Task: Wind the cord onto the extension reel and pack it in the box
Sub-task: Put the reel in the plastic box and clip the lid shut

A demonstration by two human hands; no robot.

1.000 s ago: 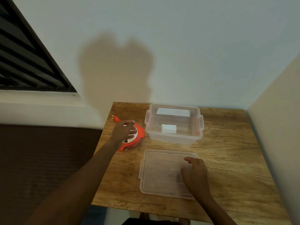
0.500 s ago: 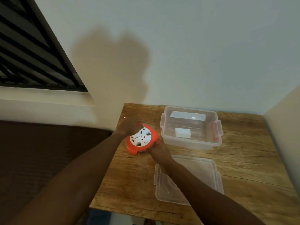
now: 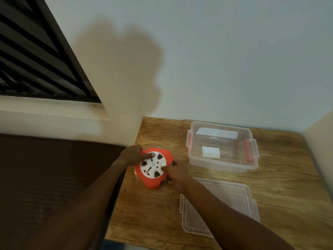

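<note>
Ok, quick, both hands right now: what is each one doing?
Left hand: grips the orange extension reel at its left edge, a finger on the white face.
Right hand: holds the reel's right side.

Wooden table (image 3: 281, 192) in a corner, pale walls (image 3: 225, 56), louvred window (image 3: 30, 56), dark floor (image 3: 45, 177)

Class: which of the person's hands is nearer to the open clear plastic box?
Right. The right hand grips the orange reel on the clear plastic box's side; the left hand holds its far side.
</note>
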